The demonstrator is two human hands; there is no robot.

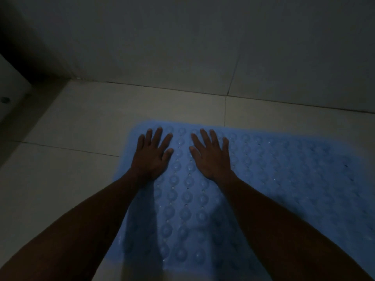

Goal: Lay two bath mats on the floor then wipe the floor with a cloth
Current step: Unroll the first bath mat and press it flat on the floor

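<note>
A light blue bath mat point(284, 179) with rows of round bumps lies flat on the pale tiled floor point(71, 159). My left hand point(152, 155) rests palm down on the mat near its far left corner, fingers spread. Beside it, my right hand point(211, 155) also lies flat on the mat with fingers apart. Neither hand holds anything. Only one mat is in view, and no cloth shows. The scene is dim.
A tiled wall point(203, 37) rises just beyond the mat's far edge. A dark vertical edge point(30, 63) and a pale fixture point(10, 88) stand in the left corner. Bare floor tiles lie to the left of the mat.
</note>
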